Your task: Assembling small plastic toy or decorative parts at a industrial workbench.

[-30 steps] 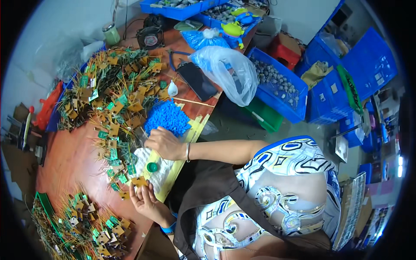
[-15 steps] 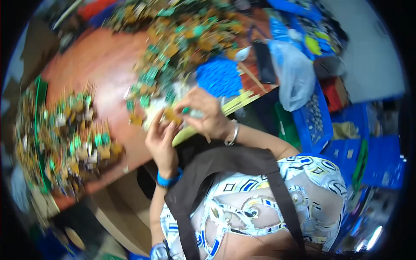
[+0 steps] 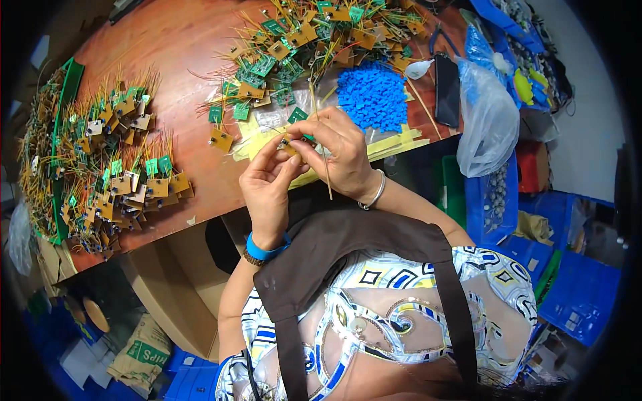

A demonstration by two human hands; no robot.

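My left hand (image 3: 269, 184) is closed, thumb and fingers pinching a small brown circuit board (image 3: 287, 145) with a dark component on it. My right hand (image 3: 338, 148) meets it from the right, its fingertips at the same board. A thin wooden stick (image 3: 327, 175) runs through the right hand's fingers, both ends sticking out. Just beyond the fingers lies a green circuit board (image 3: 297, 115). The hands are above yellow tape strips (image 3: 251, 139) at the table's near edge. Fingers partly hide the held board.
Wired boards heap up at the back (image 3: 294, 47) and stand in rows at left (image 3: 110, 194), beside a green divider (image 3: 69, 87). Blue plastic pieces (image 3: 372, 97) are piled right of my hands, near a black phone (image 3: 447, 92), pliers (image 3: 443, 41) and a plastic bag (image 3: 488, 127). A cardboard box (image 3: 164, 287) stands below.
The view has shifted and become sharp. My hands have drawn closer together around the brown board, and the right fingertips now meet it.
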